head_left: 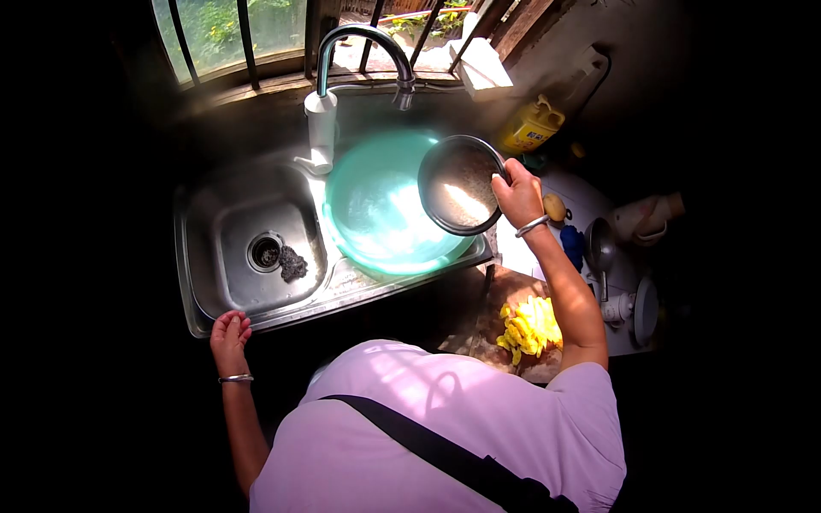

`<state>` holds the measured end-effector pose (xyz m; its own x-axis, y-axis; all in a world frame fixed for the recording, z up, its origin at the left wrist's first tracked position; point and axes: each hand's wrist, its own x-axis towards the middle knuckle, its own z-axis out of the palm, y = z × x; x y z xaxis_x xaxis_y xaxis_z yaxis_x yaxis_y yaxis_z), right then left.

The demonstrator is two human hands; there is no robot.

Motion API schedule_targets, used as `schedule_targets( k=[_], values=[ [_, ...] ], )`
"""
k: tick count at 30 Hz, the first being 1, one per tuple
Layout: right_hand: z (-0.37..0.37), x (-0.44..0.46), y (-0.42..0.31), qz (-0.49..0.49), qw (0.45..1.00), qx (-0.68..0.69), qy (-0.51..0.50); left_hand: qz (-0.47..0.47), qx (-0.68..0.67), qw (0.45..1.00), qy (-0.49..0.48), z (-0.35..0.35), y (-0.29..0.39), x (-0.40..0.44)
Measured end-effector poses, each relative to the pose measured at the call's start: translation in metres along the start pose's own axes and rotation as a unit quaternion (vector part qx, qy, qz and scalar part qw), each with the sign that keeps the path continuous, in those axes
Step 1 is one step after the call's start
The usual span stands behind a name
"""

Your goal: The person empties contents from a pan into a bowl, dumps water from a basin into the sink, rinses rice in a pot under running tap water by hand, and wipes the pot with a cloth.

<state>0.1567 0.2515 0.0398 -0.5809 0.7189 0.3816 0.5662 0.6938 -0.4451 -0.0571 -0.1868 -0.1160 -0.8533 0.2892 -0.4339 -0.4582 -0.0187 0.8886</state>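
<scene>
Bowl (453, 179) gripped by the right hand (520, 197) overhangs the right side of the basin (363, 192), the left hand (231, 332), curled round nothing visible, farther away beside the sink (244, 209).

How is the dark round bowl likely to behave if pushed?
The bowl is probably stiff, given its even, round outline. It may tip or swing, since the right hand grips it only at one edge. It could be slippery, as it looks smooth-rimmed.
</scene>
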Motion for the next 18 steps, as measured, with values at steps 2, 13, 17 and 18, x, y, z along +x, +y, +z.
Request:
schedule_targets(
  k=[2, 13, 17, 18],
  values=[
    [0.001, 0.000, -0.001, -0.017, 0.999, 0.025, 0.022, 0.000, 0.002, 1.000, 0.001, -0.007, -0.010, 0.006],
    [-0.006, 0.001, -0.012, -0.079, 0.995, 0.027, 0.047, 0.010, 0.006, 1.000, -0.006, -0.004, -0.009, 0.008],
    [-0.010, 0.001, -0.013, -0.089, 0.995, 0.013, 0.051, 0.013, 0.010, 1.000, -0.013, -0.001, -0.008, 0.009],
    [-0.011, 0.000, -0.014, -0.090, 0.995, 0.010, 0.051, 0.014, 0.012, 1.000, -0.015, -0.001, -0.007, 0.009]
  ],
)
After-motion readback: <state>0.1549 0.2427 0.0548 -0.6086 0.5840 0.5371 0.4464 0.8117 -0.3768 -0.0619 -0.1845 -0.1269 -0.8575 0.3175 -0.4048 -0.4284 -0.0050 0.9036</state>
